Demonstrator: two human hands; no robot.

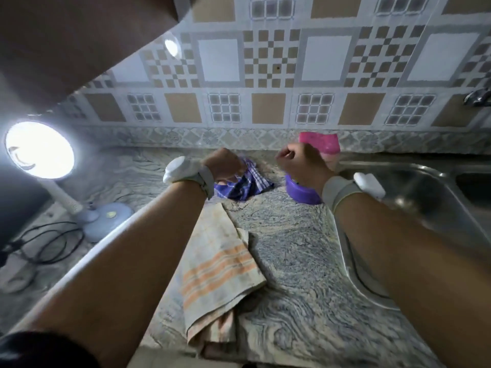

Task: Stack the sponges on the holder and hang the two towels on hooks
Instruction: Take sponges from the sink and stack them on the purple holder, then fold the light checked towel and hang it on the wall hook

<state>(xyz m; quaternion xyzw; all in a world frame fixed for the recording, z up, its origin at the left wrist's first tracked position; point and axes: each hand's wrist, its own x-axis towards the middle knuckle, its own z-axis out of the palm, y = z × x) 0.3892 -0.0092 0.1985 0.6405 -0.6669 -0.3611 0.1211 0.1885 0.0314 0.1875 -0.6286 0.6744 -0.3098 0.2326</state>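
Note:
A blue-and-white checked towel (248, 183) lies bunched on the marbled counter near the wall. My left hand (224, 166) is on its left part, fingers curled into the cloth. My right hand (300, 163) is curled around a pink sponge (320, 142), held just above a purple round holder (301, 193) that stands beside the sink. The hand hides most of the holder's top. A beige towel with orange stripes (220, 266) lies folded on the counter between my forearms. A clear suction hook (172, 46) sticks to the tiled wall at upper left.
A lit desk lamp (39, 150) with a blue base and black cable stands at the left. The steel sink (414, 192) takes up the right side, with a tap (477, 98) above it. A dark cabinet underside (66, 35) overhangs the upper left.

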